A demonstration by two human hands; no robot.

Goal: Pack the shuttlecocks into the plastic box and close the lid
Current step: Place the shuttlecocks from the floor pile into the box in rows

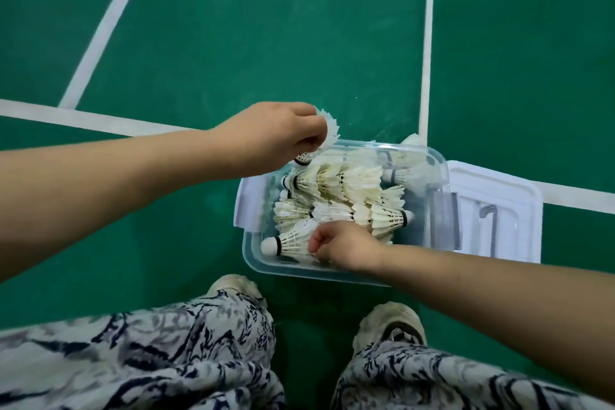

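Note:
A clear plastic box [429,236] sits on the green court floor, holding several white feather shuttlecocks [346,190]. Over its far left corner, my left hand [276,135] is shut on a shuttlecock [329,128], feathers pointing right. My right hand [346,245] reaches into the near side of the box, fingers closed on the feathers of a shuttlecock [289,241] lying with its cork to the left. One more shuttlecock [412,140] lies on the floor just behind the box. The white lid [519,206] lies flat to the right of the box.
White court lines [427,43] cross the green floor behind and beside the box. My two shoes [391,323] and patterned trouser legs [149,359] are just in front of the box.

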